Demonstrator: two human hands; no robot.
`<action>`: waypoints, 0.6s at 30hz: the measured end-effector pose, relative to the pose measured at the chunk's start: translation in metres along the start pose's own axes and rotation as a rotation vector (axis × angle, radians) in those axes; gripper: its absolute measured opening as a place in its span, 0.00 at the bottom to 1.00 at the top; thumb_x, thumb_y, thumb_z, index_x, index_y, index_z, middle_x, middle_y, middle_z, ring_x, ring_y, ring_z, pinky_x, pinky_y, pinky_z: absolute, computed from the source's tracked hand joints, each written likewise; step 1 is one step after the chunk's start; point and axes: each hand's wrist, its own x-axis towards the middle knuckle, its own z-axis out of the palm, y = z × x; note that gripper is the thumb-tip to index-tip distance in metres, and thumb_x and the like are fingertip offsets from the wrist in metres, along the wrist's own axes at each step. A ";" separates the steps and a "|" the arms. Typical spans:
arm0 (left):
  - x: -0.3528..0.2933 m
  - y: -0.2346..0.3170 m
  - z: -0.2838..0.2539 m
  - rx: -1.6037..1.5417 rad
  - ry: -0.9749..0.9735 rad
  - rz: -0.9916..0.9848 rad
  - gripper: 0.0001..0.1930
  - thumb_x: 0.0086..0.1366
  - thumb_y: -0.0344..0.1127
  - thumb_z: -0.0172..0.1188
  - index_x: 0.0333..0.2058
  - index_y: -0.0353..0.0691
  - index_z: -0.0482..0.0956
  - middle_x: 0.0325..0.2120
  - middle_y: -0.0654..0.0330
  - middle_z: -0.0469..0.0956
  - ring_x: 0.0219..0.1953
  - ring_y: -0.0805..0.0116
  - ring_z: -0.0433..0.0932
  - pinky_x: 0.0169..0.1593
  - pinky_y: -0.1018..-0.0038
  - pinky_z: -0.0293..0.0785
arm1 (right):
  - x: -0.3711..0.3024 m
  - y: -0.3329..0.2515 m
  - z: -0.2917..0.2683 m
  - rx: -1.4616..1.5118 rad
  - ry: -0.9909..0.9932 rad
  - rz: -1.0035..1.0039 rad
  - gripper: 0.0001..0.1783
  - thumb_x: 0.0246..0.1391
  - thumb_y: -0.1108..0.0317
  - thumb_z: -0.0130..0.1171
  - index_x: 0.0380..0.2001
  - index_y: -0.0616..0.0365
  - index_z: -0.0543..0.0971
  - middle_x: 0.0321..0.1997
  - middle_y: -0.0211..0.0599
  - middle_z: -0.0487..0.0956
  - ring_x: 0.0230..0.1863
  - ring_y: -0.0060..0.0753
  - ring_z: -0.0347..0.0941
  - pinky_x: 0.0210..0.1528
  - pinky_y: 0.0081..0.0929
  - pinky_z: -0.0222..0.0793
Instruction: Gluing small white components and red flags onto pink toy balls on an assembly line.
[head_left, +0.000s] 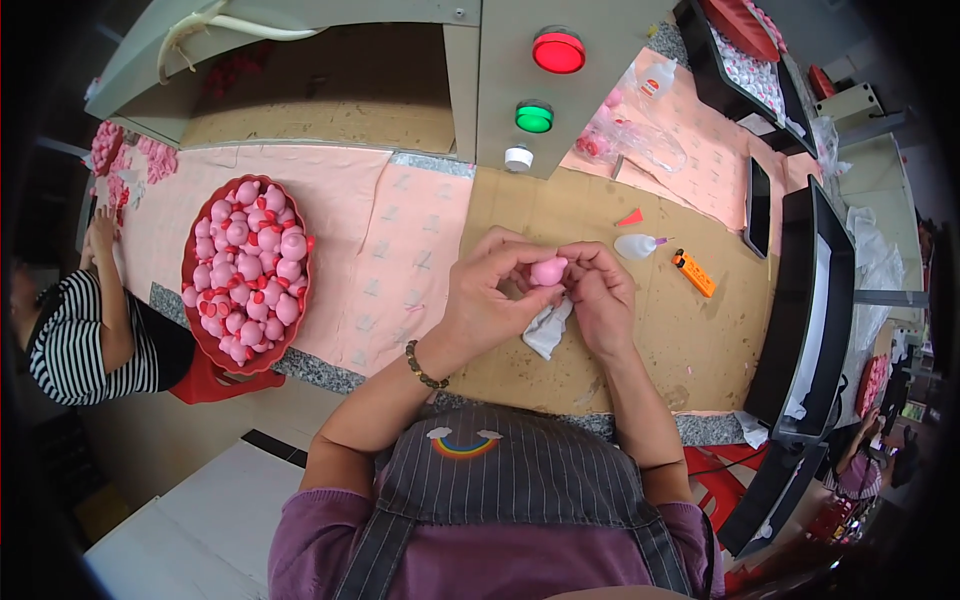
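Observation:
Between my two hands is a small round pink toy piece [547,271], pinched at the fingertips above the cardboard-covered bench. My left hand [485,293] closes its thumb and fingers on the piece from one side. From the other side my right hand [604,305] holds it with bent fingers, and the fingertips hide part of it. A crumpled white cloth [545,332] lies just under the hands. Close to my right hand are a small white squeeze bottle [634,246] with a purple tip, a red cone-shaped cap [629,217] and an orange box-like item [694,273].
At left, a red scalloped basin [190,292] holds many pink toy pieces with red parts. A machine housing [497,60] with red and green lights stands ahead. Black trays [793,330] and a phone [757,207] are at right. Another person [100,320] sits far left.

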 end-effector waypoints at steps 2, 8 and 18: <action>0.000 0.006 -0.001 0.063 -0.008 0.010 0.16 0.47 0.20 0.64 0.38 0.37 0.78 0.34 0.62 0.71 0.31 0.77 0.76 0.31 0.84 0.75 | -0.002 -0.001 0.006 -0.197 -0.147 -0.033 0.12 0.52 0.76 0.55 0.41 0.65 0.71 0.35 0.36 0.76 0.30 0.19 0.70 0.31 0.16 0.66; 0.000 0.002 -0.002 0.033 -0.054 -0.035 0.17 0.49 0.18 0.61 0.40 0.35 0.78 0.37 0.63 0.67 0.33 0.80 0.74 0.30 0.86 0.73 | -0.001 0.005 -0.009 -0.126 -0.133 0.117 0.14 0.50 0.78 0.56 0.42 0.66 0.71 0.35 0.35 0.76 0.30 0.19 0.71 0.31 0.16 0.66; 0.005 0.000 -0.004 -0.256 -0.103 -0.169 0.16 0.52 0.19 0.60 0.42 0.31 0.74 0.40 0.60 0.69 0.39 0.72 0.77 0.39 0.82 0.77 | -0.002 -0.003 -0.004 -0.112 -0.201 0.012 0.22 0.49 0.71 0.61 0.48 0.67 0.70 0.40 0.39 0.77 0.34 0.22 0.72 0.34 0.17 0.67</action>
